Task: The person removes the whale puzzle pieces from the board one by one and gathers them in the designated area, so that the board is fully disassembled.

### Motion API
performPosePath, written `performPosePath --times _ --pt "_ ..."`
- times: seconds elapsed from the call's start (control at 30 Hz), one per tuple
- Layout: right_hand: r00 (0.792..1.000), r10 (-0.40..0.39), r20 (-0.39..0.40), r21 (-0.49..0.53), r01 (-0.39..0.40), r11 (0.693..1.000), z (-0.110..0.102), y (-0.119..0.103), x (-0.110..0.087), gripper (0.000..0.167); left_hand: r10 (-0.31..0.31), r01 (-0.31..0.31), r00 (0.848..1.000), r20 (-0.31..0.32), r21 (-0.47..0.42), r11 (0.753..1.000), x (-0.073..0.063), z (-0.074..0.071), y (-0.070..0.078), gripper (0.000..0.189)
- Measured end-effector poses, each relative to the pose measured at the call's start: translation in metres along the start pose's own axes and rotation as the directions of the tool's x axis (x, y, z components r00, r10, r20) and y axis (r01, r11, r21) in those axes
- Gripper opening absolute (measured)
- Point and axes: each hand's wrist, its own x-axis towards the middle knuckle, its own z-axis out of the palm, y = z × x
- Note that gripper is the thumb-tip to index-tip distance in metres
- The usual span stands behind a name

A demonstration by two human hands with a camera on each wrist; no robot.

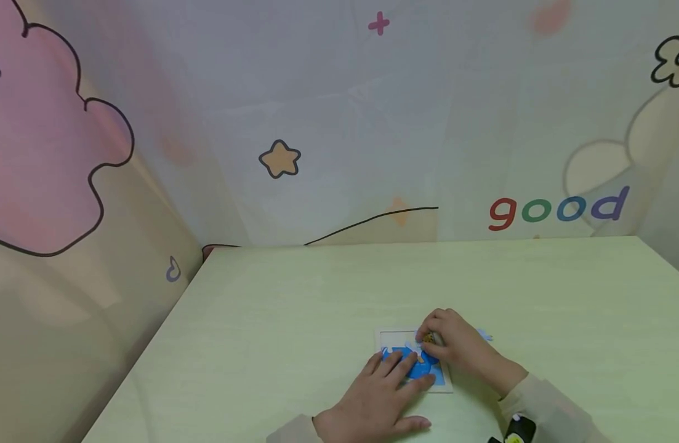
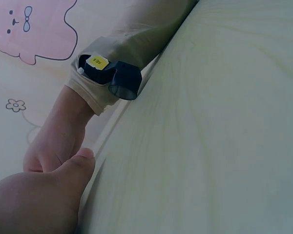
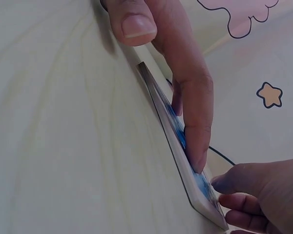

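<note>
A small framed puzzle board point(image 1: 449, 384) with a blue picture lies on the table; in the right wrist view its pale edge point(image 3: 178, 163) shows. My left hand point(image 1: 380, 391) rests on the board with fingers spread, the fingertips point(image 3: 199, 161) on the blue picture. At the board's far right corner, my right hand point(image 1: 455, 341) pinches a small puzzle piece point(image 1: 429, 338) with yellow-brown spots between thumb and fingers. The right hand point(image 3: 263, 195) also shows low in the right wrist view. The left wrist view shows my left hand point(image 2: 49, 200), but not the board.
A light blue piece point(image 1: 485, 335) lies on the table just beyond the right hand, partly hidden by it. The pale table point(image 1: 261, 320) meets a printed wall cloth point(image 1: 339, 123) behind and at the left. A camera point(image 2: 107, 73) sits on the right sleeve.
</note>
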Motion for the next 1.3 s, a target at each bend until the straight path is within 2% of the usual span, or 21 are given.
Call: performPosePath --times 0.5,0.9,1.13,1.3 --pt "1.000 0.010 0.009 -0.004 -0.010 1.000 -0.0018 -0.0010 0.0002 0.009 -0.003 0.003 1.000 -0.007 -0.007 1.000 0.0011 0.0016 -0.0005 0.062" --pt "0.999 -0.030 -0.035 -0.024 0.029 0.999 -0.0004 -0.0004 -0.0008 0.011 -0.001 0.001 1.000 -0.029 0.007 1.000 0.0015 0.0017 0.0014 0.061" --pt "0.999 -0.016 -0.033 -0.062 0.014 0.998 0.0007 -0.0044 -0.0004 0.011 -0.017 0.017 1.000 -0.024 0.002 1.000 0.0017 0.0000 0.0034 0.061" --pt "0.999 -0.009 -0.040 -0.084 0.005 0.996 0.0021 -0.0066 -0.0006 0.013 -0.008 0.010 0.999 -0.054 0.037 0.999 0.0018 -0.0008 0.0042 0.059"
